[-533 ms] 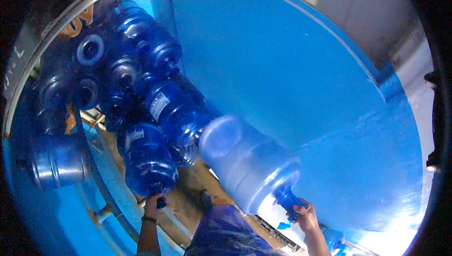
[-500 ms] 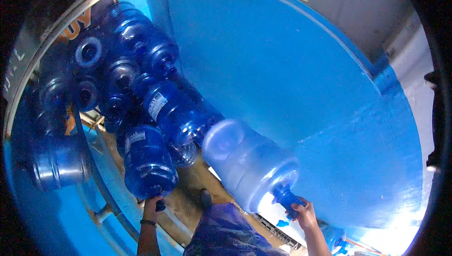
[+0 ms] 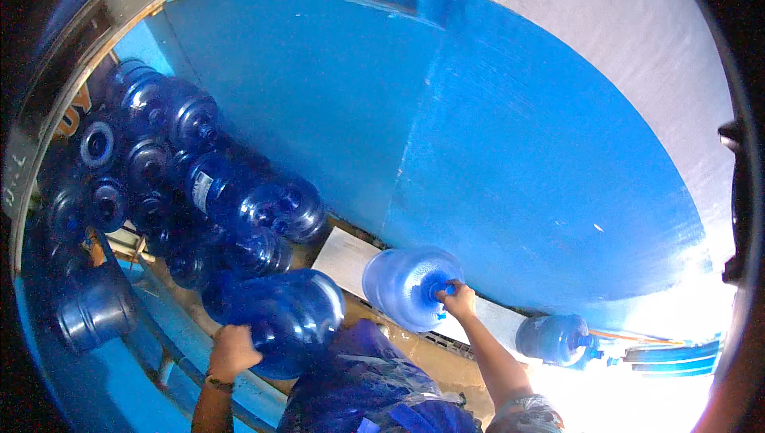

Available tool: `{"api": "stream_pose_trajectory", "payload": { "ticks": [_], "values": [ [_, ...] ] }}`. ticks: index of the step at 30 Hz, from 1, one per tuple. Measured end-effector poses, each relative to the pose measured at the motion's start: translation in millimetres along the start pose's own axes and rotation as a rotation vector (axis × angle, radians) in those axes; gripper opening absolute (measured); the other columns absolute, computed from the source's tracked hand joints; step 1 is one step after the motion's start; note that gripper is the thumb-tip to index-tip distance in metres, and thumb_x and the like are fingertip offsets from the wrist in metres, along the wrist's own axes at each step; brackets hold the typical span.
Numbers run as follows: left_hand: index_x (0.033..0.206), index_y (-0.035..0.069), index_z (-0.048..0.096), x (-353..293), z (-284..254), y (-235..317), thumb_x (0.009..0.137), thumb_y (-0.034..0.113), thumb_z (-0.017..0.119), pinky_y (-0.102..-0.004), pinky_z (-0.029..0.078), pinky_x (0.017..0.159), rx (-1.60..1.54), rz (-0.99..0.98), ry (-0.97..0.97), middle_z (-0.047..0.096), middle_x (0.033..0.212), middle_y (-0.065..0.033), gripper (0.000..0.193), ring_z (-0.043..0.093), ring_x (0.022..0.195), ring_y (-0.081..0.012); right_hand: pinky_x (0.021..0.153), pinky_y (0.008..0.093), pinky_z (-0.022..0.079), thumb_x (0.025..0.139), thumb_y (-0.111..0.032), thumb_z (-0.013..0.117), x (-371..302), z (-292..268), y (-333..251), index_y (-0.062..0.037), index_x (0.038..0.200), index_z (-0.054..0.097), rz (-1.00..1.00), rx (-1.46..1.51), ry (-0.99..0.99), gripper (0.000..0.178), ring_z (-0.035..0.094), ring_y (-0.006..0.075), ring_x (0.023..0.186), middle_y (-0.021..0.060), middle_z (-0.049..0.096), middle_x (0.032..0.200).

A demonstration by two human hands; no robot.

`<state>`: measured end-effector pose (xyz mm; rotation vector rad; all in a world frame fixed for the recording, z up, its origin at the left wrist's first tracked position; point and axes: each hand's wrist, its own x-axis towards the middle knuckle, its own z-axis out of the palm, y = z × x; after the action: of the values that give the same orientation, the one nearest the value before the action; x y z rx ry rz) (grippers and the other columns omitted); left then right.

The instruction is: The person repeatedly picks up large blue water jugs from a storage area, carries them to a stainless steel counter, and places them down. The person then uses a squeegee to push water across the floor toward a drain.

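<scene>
My right hand (image 3: pixel 459 301) is closed round the neck of a pale blue, frosted water jug (image 3: pixel 398 278). The jug is over a narrow pale board by the blue wall, its neck tilted toward me. At lower left, my left hand (image 3: pixel 233 352) is curled at the near end of a large dark blue water jug (image 3: pixel 307 313), beside my legs. Its fingers cover the jug's neck, which I cannot see. A dark band circles my left wrist.
Several dark blue jugs (image 3: pixel 151 162) are piled at the far left. Another blue jug (image 3: pixel 550 339) lies at the right end of the pale board (image 3: pixel 343 262). The curved blue wall (image 3: pixel 518 154) rises behind, and a blue rail (image 3: pixel 171 349) runs along the left.
The pale jug has moved away from me, over the board, with my right hand still on its neck. The dark jug has swung right, closer to my legs. The view has turned right.
</scene>
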<state>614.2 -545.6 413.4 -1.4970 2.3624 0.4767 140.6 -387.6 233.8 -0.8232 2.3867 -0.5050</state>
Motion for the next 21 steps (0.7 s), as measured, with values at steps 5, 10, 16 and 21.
{"api": "stream_pose_trajectory", "payload": {
  "ticks": [5, 10, 16, 21],
  "values": [
    [0.075, 0.003, 0.066, 39, 12, 152, 0.061, 0.013, 0.068, -0.0505, 0.053, 0.063, -0.004, 0.652, -0.079, 0.066, 0.072, -0.0207, 0.018, 0.067, 0.071, -0.0396, 0.075, 0.0379, 0.056, 0.069, -0.033, 0.077, 13, -10, 42, -0.0115, 0.115, 0.068, -0.006, -0.096, 0.090, 0.051, 0.072, 0.0251, 0.076, 0.0136, 0.072, 0.075],
    [0.075, 0.003, 0.064, 31, 28, 268, 0.063, 0.006, 0.067, -0.0478, 0.053, 0.063, -0.059, 1.159, -0.169, 0.066, 0.076, -0.0191, 0.013, 0.066, 0.072, -0.0387, 0.077, 0.0451, 0.055, 0.066, -0.032, 0.078, 20, -32, 57, -0.0165, 0.109, 0.067, -0.194, -0.212, 0.099, 0.047, 0.070, 0.0341, 0.082, 0.0156, 0.071, 0.081],
    [0.066, -0.002, 0.065, 18, -11, 301, 0.055, 0.004, 0.066, -0.0454, 0.054, 0.063, -0.337, 1.442, -0.094, 0.066, 0.074, -0.0218, 0.013, 0.067, 0.073, -0.0388, 0.074, 0.0484, 0.055, 0.067, -0.029, 0.078, 29, -57, 50, -0.0194, 0.112, 0.063, -0.365, -0.342, 0.045, 0.048, 0.067, 0.0388, 0.084, 0.0214, 0.066, 0.089],
    [0.089, 0.000, 0.059, 41, -74, 295, 0.064, 0.008, 0.066, -0.0471, 0.052, 0.067, -0.494, 1.645, -0.211, 0.060, 0.084, -0.0182, 0.027, 0.063, 0.076, -0.0387, 0.072, 0.0486, 0.055, 0.074, -0.029, 0.073, 35, -40, 17, -0.0191, 0.115, 0.059, -0.526, -0.460, 0.000, 0.045, 0.067, 0.0379, 0.081, 0.0197, 0.066, 0.089]
  ]
}}
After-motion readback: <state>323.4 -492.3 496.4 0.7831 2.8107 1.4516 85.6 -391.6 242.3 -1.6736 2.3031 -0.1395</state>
